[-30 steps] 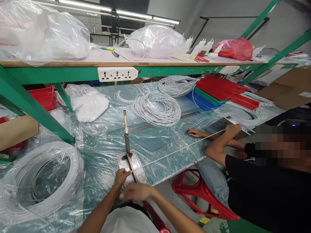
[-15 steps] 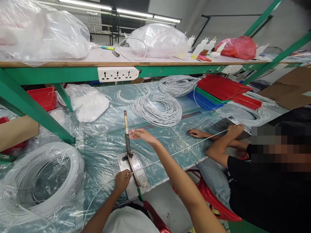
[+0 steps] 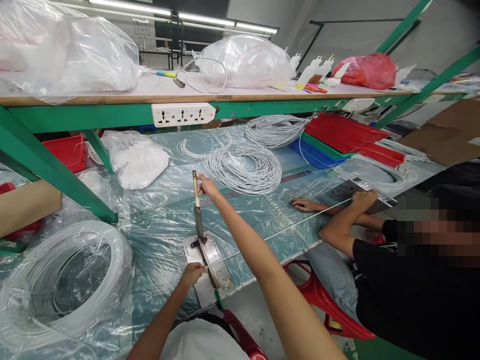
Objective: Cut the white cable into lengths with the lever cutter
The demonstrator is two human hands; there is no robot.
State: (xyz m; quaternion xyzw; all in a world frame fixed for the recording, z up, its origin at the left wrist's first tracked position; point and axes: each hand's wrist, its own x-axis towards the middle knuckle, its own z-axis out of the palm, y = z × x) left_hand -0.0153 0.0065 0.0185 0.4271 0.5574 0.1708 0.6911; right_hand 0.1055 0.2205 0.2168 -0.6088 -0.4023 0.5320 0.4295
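Observation:
A metal cutter with an upright lever (image 3: 198, 220) is on the table, its base plate (image 3: 221, 262) near the front edge. My left hand (image 3: 193, 274) pinches a white cable (image 3: 258, 244) just left of the cutter's slot. The cable crosses the slot and runs taut to a co-worker's raised hand (image 3: 364, 200) at the right. At the top of the lever, my right hand (image 3: 207, 185) has its fingers bent beside the handle; whether they grip it is unclear.
A large cable coil (image 3: 122, 260) lies at the left, and more coils (image 3: 243, 172) lie behind the cutter. Red, green and blue trays (image 3: 341, 132) sit at the back right. A green-framed shelf (image 3: 123, 114) spans above. A seated co-worker (image 3: 405, 295) is at the right.
My right hand has moved up and slightly left, from the lever's middle to its top, and its fingers have bent. My left hand has shifted slightly right, still pinching the cable.

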